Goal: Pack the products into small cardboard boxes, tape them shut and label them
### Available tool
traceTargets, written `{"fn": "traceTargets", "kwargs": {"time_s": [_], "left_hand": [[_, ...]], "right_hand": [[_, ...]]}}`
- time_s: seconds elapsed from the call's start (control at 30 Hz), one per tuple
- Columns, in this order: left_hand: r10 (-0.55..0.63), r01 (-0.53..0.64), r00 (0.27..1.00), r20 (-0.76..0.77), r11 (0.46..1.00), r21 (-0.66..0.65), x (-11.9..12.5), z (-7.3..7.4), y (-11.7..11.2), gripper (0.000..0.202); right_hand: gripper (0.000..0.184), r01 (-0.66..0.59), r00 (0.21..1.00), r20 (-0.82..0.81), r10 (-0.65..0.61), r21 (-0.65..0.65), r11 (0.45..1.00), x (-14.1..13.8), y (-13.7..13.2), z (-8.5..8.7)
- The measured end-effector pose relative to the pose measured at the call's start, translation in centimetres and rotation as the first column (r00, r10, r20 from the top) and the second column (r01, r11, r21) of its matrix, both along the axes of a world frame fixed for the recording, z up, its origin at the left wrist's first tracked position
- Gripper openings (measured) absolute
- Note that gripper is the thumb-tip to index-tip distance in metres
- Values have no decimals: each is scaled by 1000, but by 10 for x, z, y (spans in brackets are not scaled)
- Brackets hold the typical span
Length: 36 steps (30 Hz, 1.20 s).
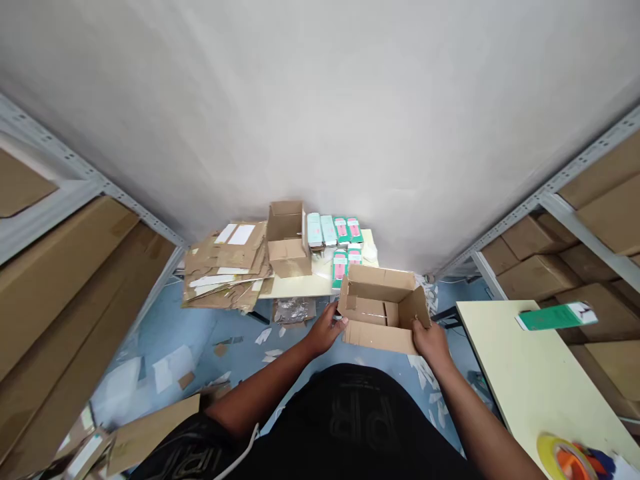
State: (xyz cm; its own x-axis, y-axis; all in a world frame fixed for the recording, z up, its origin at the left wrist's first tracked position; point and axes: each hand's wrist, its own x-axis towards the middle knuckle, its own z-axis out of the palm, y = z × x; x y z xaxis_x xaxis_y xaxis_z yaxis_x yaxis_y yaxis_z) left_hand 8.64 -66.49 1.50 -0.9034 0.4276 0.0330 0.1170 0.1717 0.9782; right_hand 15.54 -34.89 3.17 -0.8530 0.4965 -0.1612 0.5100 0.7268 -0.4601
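Between my two hands is an open cardboard box, its flaps spread and no goods visible inside. My left hand grips its left side, and my right hand holds the right flap. Beyond the box, on a cream table, stand green and pink product boxes and pale mint boxes. To their left sits a second open cardboard box, upright.
Flattened cardboard is piled on the table's left end. At right, another table bears a green box and a yellow tape roll. Shelves with cartons flank both sides. Paper scraps litter the blue floor.
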Motion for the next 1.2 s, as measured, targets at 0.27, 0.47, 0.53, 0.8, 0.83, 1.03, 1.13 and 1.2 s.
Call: {"fn": "traceTargets", "kwargs": {"time_s": [0.27,0.47,0.53,0.8,0.83,1.03,1.13,1.2], "left_hand": [[156,-157,987,38,987,24,-24,17,-97,47],[401,-430,898,-179,886,-174,-101,53,-134,34],[335,-438,879,-339,849,-296,-136,70,-139,29],[31,-288,946,-322,535,-794,-278,112,-131,32],[14,-228,968,-251,469,-853,-291,113,-130,34],[-76,130,991,113,285,-950,-356,85,-122,45],[-143,222,972,187,295,-929,-380,56,-115,63],[-199,245,962,186,335,-910,-391,37,-110,84]], "right_hand": [[46,-142,990,2,142,0,990,-46,-75,9],[45,-277,958,63,281,-55,959,-86,-96,15],[42,-337,939,49,341,-84,938,-102,-100,13],[27,-534,832,27,554,-228,814,-161,-128,13],[26,-561,812,39,583,-230,796,-166,-134,15],[23,-595,773,62,631,-273,756,-183,-167,13],[24,-540,814,58,577,-289,790,-183,-182,7],[24,-477,855,73,514,-281,833,-181,-194,4]]}}
